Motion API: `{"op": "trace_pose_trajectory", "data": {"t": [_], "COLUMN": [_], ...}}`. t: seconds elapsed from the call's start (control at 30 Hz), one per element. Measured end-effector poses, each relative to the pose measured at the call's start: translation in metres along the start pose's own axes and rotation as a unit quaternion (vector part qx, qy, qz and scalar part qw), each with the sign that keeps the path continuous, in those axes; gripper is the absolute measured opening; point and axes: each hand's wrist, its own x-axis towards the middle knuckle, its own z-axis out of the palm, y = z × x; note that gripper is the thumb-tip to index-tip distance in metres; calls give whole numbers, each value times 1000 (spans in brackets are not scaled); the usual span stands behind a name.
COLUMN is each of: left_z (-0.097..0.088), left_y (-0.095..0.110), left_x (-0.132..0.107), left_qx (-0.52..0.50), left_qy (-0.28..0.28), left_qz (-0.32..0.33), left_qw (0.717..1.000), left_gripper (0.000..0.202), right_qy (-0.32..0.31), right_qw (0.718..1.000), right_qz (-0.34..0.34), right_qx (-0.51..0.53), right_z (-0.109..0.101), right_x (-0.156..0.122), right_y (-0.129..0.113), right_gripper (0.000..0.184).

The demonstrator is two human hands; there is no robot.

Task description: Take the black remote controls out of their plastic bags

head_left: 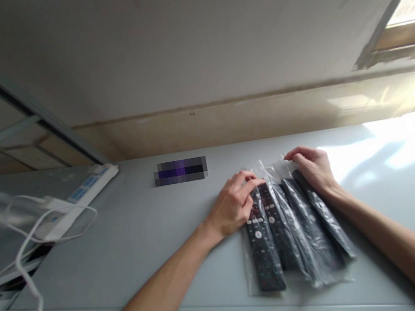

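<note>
Black bagged remotes (284, 238) lie touching left hand (236, 201) and right hand (315, 168)

The left hand (235, 201) and right hand (313, 167) touch bagged remotes (264, 260) lying in a row near the front edge of the table (91, 270).

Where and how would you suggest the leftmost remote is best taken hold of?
I'd pinch the leftmost remote across its narrow width at the near end, coming down from the near side: it lies flat, that end juts past the next remote, and the left hand is at the far end.
</note>
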Motion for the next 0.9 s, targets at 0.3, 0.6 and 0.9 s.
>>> {"op": "trace_pose_trajectory", "data": {"t": [0.3,0.6,0.9], "left_z": [2,1,14], "left_y": [4,5,-6], "left_x": [0,1,17], "left_qx": [-43,-35,-1], "left_qy": [0,-14,46], "left_qz": [-36,-39,-59], "left_qw": [998,999,997], "left_gripper": [44,47,37], "right_qy": [8,-4,-21], "right_qw": [1000,1000,1000], "right_qz": [-5,-14,-13], "right_qx": [-1,12,10], "right_z": [1,4,6], "right_x": [-1,1,2], "right_y": [4,4,9], "right_gripper": [26,29,29]}}
